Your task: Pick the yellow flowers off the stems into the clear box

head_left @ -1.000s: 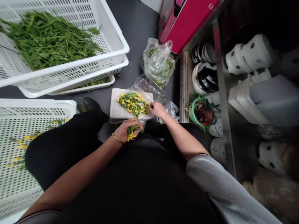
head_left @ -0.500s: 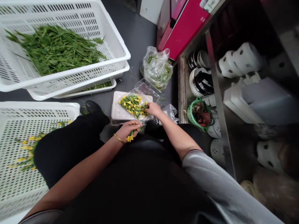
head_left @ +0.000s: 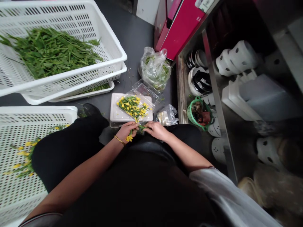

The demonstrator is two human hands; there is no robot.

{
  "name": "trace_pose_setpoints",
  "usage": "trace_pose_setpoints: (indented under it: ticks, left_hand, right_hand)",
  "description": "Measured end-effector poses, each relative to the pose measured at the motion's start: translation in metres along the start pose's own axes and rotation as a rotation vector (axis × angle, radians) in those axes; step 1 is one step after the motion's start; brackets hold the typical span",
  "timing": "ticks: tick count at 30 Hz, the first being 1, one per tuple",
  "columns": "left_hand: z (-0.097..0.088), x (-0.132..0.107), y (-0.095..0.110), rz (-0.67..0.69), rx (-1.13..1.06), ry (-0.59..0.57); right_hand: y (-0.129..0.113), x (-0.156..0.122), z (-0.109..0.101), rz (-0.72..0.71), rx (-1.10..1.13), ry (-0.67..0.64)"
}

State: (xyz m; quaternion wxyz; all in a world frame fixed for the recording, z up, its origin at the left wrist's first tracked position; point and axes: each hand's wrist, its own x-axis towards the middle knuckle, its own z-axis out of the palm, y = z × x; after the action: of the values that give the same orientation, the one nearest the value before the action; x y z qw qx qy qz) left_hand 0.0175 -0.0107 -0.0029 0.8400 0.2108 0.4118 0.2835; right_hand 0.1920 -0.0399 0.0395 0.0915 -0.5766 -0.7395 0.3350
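My left hand point(head_left: 128, 130), with a gold bangle on its wrist, is closed round a yellow-flowered green stem point(head_left: 129, 137) whose blossoms hang below the fingers. Close on its right, my right hand point(head_left: 156, 130) pinches the stem's green end between thumb and fingers. Just beyond both hands a clear plastic box point(head_left: 149, 89) lies with its lid folded back, on an upturned white tub point(head_left: 114, 110). Cut yellow-flowered stems point(head_left: 134, 107) fill the box in a loose layer.
White crates point(head_left: 111, 60) at the left hold green leaves point(head_left: 56, 50); a nearer crate point(head_left: 14, 123) holds flowering stems point(head_left: 26, 154). Ahead stand a plastic bag of greens point(head_left: 155, 71) and a pink cabinet point(head_left: 180, 28). A steel shelf point(head_left: 220, 104) with a green basket point(head_left: 191, 115) borders the right.
My right hand has left the flowers in the box and come back toward me, down beside my left hand, onto the stem. The left hand keeps its hold.
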Motion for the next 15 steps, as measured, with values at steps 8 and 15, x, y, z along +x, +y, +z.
trace_pose_setpoints:
  ticks: [8,15]
  left_hand:
    - [0.01,-0.015,0.011,0.247,0.206,-0.079]
    - [0.003,-0.014,0.028,0.005,-0.214,-0.284]
  right_hand:
    - [-0.007,0.001,-0.007,0.258,0.771,-0.452]
    - [-0.031,-0.002,-0.043,-0.26,0.343,-0.491]
